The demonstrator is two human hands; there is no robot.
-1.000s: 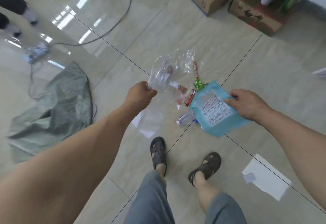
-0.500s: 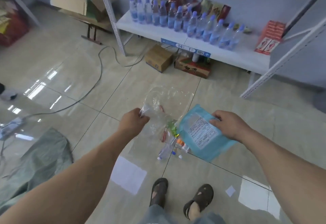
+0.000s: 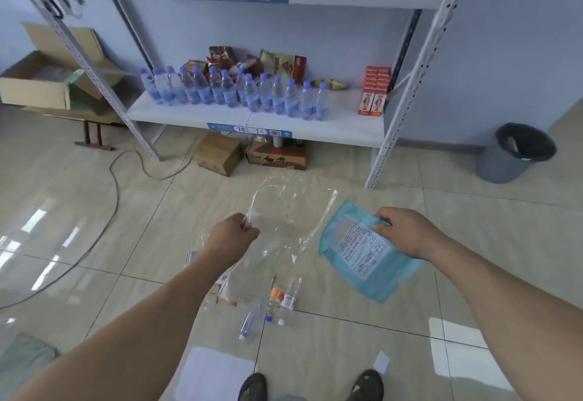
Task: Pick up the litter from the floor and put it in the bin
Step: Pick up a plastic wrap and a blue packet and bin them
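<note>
While the left hand (image 3: 232, 236) pinches the edge of a clear plastic bag (image 3: 284, 220), the bag hangs open and crumpled above the floor (image 3: 410, 211), spreading up and to the right of the fist. The right hand (image 3: 405, 231) grips a light blue packet (image 3: 362, 252) by its upper right corner, fingers curled over the edge; the packet has a white printed label facing up and tilts down toward the near left. Bag and packet sit close together, side by side, both held off the tiles.

Below the two hands, more litter lies on the floor: a small clear bottle (image 3: 250, 321) lying on its side, and just right of it a cluster of small items with orange and white parts (image 3: 280, 298). A white sheet of paper (image 3: 214, 375) lies flat nearer the person, just left of the sandalled feet (image 3: 252, 388), and a small white scrap (image 3: 381, 362) rests to the right of it.

Far right, against the wall, stands a grey bin (image 3: 512, 154) lined with a black bag, well apart from both hands. A metal shelf (image 3: 252, 113) across the far side carries a row of water bottles (image 3: 233, 91), and cardboard boxes (image 3: 217, 154) sit under it.
</note>
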